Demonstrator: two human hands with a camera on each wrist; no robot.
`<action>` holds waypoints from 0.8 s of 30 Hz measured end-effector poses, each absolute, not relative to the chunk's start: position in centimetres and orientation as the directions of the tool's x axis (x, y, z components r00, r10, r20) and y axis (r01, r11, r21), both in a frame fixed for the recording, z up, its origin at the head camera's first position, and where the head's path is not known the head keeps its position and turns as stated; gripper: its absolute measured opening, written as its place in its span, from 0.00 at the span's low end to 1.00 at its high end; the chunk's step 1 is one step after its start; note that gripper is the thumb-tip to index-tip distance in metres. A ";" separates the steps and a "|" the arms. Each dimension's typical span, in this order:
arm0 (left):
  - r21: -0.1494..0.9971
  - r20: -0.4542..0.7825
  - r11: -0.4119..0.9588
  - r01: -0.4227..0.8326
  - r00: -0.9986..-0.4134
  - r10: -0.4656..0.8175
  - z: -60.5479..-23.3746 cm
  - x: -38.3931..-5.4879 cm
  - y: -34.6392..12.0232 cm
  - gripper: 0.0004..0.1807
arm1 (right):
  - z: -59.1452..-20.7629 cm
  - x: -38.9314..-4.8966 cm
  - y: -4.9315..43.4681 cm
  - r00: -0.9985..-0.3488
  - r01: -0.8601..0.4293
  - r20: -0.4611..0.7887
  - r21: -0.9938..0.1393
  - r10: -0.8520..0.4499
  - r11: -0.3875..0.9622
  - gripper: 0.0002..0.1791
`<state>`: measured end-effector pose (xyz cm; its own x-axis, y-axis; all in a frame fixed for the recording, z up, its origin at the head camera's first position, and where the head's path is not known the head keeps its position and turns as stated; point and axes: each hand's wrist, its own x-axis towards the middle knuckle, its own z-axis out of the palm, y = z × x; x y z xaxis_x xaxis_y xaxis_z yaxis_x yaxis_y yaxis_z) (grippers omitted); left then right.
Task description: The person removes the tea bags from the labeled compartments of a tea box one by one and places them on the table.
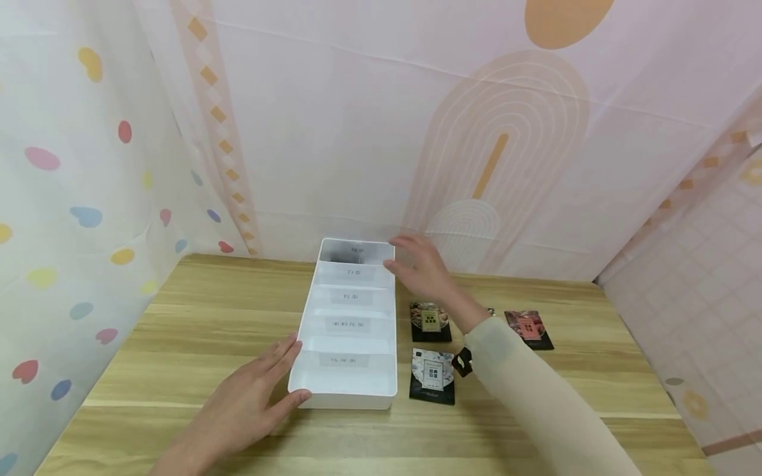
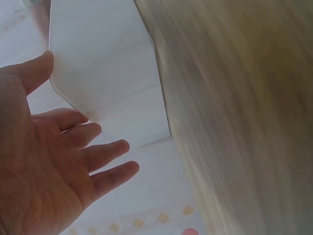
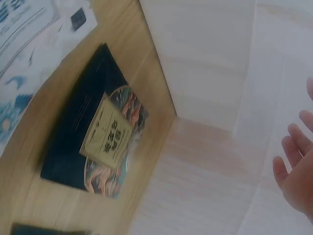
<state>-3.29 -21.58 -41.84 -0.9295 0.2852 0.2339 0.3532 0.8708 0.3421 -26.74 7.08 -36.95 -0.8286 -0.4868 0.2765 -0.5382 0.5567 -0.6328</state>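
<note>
A long white box (image 1: 348,401) with several labelled compartments stands lengthwise on the wooden table. Its far compartment looks grey, with a dark patch whose nature I cannot make out. My left hand (image 1: 253,390) is at the near left corner, thumb and fingertips on the rim; the left wrist view shows its fingers (image 2: 112,152) spread and nearly straight. My right hand (image 1: 423,268) hovers at the far right corner with relaxed fingers, holding nothing; whether it touches the rim is unclear. Right of the box lie a green-labelled black packet (image 1: 430,322) and a white-and-black packet (image 1: 432,377).
Farther right lies a red-labelled black packet (image 1: 528,328), partly behind the right sleeve (image 1: 524,383). A small black item (image 1: 462,361) shows beside that sleeve, mostly hidden. Patterned curtains (image 1: 333,132) hang behind the table (image 1: 238,297) and along both sides.
</note>
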 end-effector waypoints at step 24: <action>0.342 0.242 0.869 0.357 -0.927 0.286 -42.1 -3.1 -21.5 0.42 | -39.8 -28.2 2.0 -0.814 -0.507 0.149 -0.655 -0.561 0.561 0.31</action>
<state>-3.10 -21.54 -42.12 -0.9273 0.2856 0.2418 0.3569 0.8691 0.3423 -28.20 2.00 -39.78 -0.8141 -0.5613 0.1493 -0.5068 0.5610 -0.6546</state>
